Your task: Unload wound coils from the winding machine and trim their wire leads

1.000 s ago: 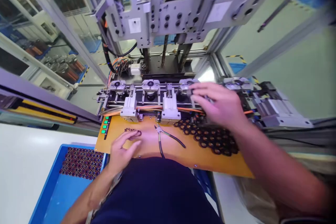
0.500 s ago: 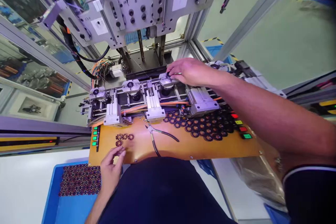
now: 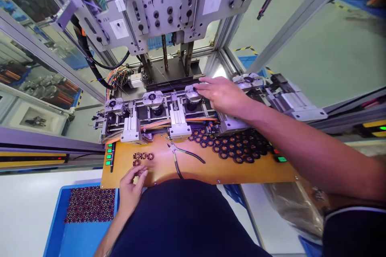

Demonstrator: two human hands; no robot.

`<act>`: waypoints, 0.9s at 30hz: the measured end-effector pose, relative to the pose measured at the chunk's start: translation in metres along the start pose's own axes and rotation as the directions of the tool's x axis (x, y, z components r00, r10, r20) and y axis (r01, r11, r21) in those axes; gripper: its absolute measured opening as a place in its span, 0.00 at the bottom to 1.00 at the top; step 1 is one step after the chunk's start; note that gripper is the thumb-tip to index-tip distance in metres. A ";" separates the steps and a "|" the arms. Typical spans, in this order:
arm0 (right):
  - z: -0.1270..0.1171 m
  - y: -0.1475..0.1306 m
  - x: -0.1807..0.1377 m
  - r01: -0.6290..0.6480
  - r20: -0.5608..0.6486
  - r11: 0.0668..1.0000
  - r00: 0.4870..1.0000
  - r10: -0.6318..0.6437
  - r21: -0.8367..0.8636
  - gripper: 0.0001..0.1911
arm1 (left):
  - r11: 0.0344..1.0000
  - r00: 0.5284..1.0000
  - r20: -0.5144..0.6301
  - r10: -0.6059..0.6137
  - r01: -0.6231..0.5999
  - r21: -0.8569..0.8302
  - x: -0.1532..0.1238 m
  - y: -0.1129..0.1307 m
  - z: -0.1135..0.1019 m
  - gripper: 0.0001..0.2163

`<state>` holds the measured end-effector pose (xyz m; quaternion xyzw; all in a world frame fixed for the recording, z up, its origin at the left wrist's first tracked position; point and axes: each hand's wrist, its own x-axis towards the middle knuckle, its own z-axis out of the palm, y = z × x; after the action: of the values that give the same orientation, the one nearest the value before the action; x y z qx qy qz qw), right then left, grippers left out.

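Note:
My right hand (image 3: 223,94) reaches over the machine's row of round fixtures, its fingertips pressed together on the third fixture (image 3: 192,93); what they pinch is too small to make out. My left hand (image 3: 130,186) rests at the near edge of the orange board (image 3: 193,168), fingers loosely curled, just below a small group of dark ring parts (image 3: 142,157). A large spread of the same ring parts (image 3: 233,146) lies on the board under my right forearm. Black-handled cutters (image 3: 181,154) lie in the board's middle.
A blue bin (image 3: 64,235) with many small rings (image 3: 89,204) sits at lower left on the white table. The grey machine head (image 3: 163,8) hangs over the fixtures. Green buttons (image 3: 108,154) edge the board's left; another green button (image 3: 282,159) at right. A plastic bag (image 3: 295,204) hangs lower right.
My right hand moved left from the fixture row's right part onto the third fixture. My left hand slid back from the small rings to the board's near edge.

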<state>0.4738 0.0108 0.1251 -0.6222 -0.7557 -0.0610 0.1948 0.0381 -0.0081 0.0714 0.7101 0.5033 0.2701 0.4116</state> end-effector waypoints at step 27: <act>0.039 -0.158 -0.181 -0.406 -0.299 0.872 0.826 0.478 0.273 0.07 | 0.985 0.864 0.474 0.167 -0.122 -0.125 0.021 0.065 0.031 0.12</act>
<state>0.3403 -0.1762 0.0459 -0.7366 -0.5441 -0.0507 0.3984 0.1026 -0.0079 0.1102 0.7714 0.3171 0.1370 0.5344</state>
